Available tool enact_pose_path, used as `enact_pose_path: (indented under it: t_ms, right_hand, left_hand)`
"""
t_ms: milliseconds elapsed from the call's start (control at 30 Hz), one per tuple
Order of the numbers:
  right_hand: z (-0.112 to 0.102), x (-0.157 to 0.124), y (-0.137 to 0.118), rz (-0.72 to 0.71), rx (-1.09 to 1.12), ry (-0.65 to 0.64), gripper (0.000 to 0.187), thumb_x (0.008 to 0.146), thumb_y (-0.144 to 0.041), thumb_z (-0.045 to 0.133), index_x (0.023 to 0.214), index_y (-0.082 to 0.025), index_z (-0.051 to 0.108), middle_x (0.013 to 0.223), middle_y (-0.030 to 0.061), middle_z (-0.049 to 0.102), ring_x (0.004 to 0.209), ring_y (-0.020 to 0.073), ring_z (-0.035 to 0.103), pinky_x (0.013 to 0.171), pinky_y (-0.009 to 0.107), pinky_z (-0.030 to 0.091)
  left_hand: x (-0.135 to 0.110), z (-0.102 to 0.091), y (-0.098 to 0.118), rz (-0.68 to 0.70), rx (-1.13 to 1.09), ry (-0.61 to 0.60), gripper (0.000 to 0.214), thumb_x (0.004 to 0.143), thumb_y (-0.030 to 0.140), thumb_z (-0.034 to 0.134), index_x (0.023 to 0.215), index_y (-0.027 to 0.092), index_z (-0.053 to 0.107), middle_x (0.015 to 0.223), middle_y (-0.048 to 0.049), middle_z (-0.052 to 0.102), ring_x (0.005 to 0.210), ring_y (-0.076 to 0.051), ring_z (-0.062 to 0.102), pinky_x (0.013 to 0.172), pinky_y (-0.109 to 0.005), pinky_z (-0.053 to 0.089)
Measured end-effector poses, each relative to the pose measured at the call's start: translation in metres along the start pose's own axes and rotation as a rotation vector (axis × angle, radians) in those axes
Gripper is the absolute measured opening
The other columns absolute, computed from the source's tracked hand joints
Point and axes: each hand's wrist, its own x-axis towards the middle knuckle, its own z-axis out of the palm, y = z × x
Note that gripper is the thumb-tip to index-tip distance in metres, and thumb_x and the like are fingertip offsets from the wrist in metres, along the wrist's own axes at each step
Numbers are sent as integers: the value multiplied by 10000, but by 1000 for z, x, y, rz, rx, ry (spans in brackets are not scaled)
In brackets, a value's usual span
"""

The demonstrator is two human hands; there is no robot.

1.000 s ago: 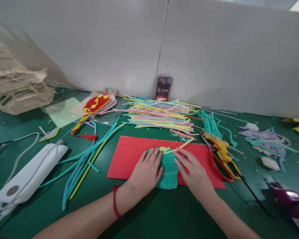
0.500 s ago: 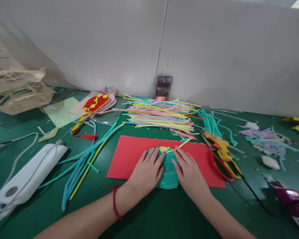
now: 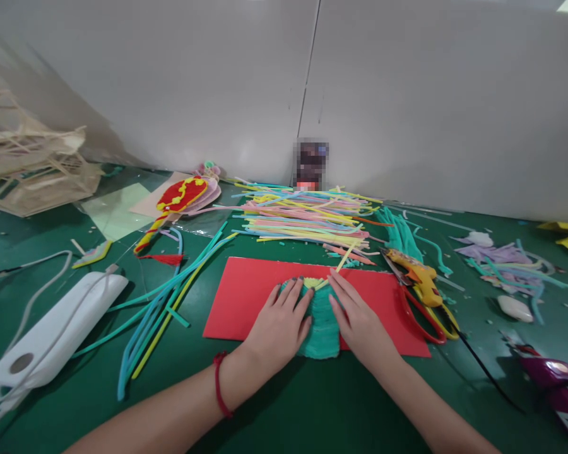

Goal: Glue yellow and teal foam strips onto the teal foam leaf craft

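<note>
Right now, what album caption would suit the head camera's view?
Left hand on teal piece, right hand at yellow strip, red card beneath.

one head-worn camera looks forward and down from the person's side of the flat, green-topped desk [image 3: 274, 413], close enough for both bare forearms [image 3: 170, 413] to enter at the bottom edge; the left hand [image 3: 280, 320] and right hand [image 3: 363, 318] sit below mid-frame, and a smooth grey upright panel [image 3: 180, 82] fills the top.

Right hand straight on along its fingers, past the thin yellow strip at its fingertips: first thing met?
Over the red rectangular card, the right hand would probably first meet the pile of thin, fuzzy-looking pastel strips beyond the card's far edge. Hand height is unclear, so it might pass above.
</note>
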Motion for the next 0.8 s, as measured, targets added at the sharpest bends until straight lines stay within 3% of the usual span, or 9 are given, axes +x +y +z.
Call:
enact_pose_path:
  t_ms: [433, 567, 667, 800]
  right_hand:
    - [3, 8, 13, -84, -13, -154, 497, 975, -350, 308, 1450, -205, 319, 1453, 86, 413, 1334, 222, 386, 1058, 436, 415]
    - [2, 6, 11, -62, -53, -116, 504, 961, -405, 334, 1429, -220, 369, 1490, 103, 351, 1373, 261, 309, 1046, 477, 410]
    - [3, 3, 11, -38, -103, -73, 506, 957, -423, 337, 1425, -235, 378, 1434, 122, 433, 1334, 285, 374, 1020, 507, 422]
    - [2, 1, 11, -89, -89, -110, 519, 967, -399, 319, 1466, -259, 278, 1379, 98, 502, 1286, 244, 443, 1037, 473, 413]
  left_hand:
    - [-1, -1, 1, 7, 20, -9, 429, 965, 329, 340, 1356, 177, 432, 1422, -132, 454, 1316, -260, 412, 1063, -450, 345]
    - [-2, 0, 2, -3, 26, 8, 437, 964, 335, 339, 1366, 185, 423, 1422, -131, 453, 1314, -265, 413, 1060, -457, 348]
    - [-2, 0, 2, -7, 17, 4, 439, 968, 346, 322, 1365, 191, 427, 1428, -128, 445, 1315, -262, 413, 1058, -462, 353]
    - [-2, -2, 3, -23, 6, -14, 433, 963, 342, 338, 1358, 195, 439, 1436, -117, 438, 1325, -262, 399, 1063, -466, 354]
